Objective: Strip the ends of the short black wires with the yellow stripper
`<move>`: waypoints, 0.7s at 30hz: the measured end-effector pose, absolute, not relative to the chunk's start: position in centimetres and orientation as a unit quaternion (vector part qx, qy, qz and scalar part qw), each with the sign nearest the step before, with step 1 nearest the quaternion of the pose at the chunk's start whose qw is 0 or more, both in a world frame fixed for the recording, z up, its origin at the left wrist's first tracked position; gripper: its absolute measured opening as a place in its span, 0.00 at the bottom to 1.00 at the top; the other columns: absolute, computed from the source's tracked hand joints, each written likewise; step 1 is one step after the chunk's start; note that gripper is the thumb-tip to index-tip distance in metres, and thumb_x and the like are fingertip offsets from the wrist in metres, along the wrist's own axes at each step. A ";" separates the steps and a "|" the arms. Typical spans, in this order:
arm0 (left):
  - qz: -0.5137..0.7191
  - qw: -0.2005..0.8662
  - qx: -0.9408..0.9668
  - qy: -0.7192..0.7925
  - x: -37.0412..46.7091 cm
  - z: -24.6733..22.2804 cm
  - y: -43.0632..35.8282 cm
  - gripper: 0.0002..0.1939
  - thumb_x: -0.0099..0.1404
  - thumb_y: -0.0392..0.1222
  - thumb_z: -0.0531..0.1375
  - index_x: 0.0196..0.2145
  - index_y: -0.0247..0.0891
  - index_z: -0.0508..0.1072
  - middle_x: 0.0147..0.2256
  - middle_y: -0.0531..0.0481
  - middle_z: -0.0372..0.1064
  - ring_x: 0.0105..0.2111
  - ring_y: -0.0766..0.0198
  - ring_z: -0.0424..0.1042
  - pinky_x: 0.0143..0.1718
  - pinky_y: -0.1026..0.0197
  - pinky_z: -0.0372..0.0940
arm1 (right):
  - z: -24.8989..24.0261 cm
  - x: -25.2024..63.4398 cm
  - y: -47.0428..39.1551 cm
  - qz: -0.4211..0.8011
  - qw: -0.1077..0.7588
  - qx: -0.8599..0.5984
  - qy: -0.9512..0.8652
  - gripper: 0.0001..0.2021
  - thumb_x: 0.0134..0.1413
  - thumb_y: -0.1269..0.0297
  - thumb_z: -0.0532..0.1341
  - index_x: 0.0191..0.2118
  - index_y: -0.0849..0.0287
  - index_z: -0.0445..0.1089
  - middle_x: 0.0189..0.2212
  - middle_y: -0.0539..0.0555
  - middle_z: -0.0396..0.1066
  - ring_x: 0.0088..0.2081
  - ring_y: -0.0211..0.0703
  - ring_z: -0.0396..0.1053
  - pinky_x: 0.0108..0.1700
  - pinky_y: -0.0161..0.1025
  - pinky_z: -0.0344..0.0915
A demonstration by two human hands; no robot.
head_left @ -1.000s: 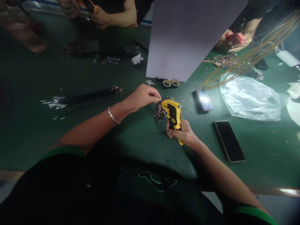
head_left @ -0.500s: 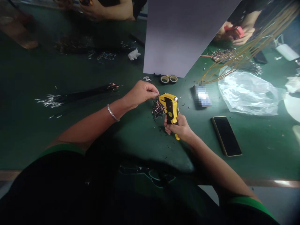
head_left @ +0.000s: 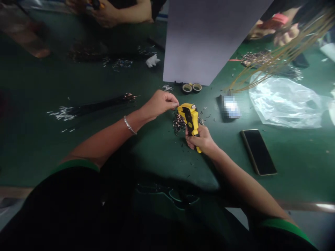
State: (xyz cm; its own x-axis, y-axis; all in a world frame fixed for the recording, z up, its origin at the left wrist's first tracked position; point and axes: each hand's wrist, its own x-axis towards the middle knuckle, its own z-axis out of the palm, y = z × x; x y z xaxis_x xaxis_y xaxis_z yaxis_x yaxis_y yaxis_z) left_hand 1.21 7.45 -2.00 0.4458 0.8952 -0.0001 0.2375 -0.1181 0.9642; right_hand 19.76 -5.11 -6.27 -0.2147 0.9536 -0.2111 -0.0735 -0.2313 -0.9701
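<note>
My right hand (head_left: pixel 199 140) is wrapped round the handle of a yellow and black hand tool (head_left: pixel 190 118), which stands tilted over the green table. At the tool's head, my left hand (head_left: pixel 162 103) is pinched, its fingertips close to the jaws; whatever it holds is too small to make out. Below the tool lies a pile of short copper-tipped pieces (head_left: pixel 179 122). Left of my hands is a bundle of black wires (head_left: pixel 96 104) with silvery ends at its left. Two tape rolls (head_left: pixel 192 88) sit beyond the tool.
A phone (head_left: pixel 258 152) lies at the right, below a clear plastic bag (head_left: pixel 286 101). A grey panel (head_left: pixel 195 42) stands at the back centre. Yellowish wires (head_left: pixel 285 54) cross the upper right. Other people's hands (head_left: pixel 285 33) hold a red object; more hands show upper left.
The view has shifted slightly, so table items appear further right. The yellow tool's handles look closer together. At the upper right, the other person's hands have moved apart.
</note>
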 end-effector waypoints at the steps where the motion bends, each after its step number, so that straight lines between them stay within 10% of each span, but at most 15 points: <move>1: 0.321 0.513 0.676 0.420 1.1 -2.0 7.5 0.02 0.53 0.32 0.64 0.25 0.32 0.78 0.19 0.54 0.67 0.21 0.74 0.60 0.25 0.67 0.56 | -6.3 19.8 -5.1 0.636 0.411 -0.461 -0.462 0.09 0.38 0.71 0.61 0.30 0.57 0.62 0.15 0.41 0.61 0.13 0.31 0.58 0.15 0.33 0.57; 21: 0.373 0.412 0.741 0.377 0.5 -1.0 5.7 0.04 0.56 0.35 0.63 0.29 0.34 0.80 0.27 0.50 0.76 0.27 0.69 0.70 0.30 0.64 0.64 | -5.0 21.4 -5.6 0.657 0.475 -0.385 -0.440 0.11 0.37 0.72 0.63 0.33 0.58 0.68 0.23 0.47 0.66 0.22 0.38 0.63 0.26 0.40 0.63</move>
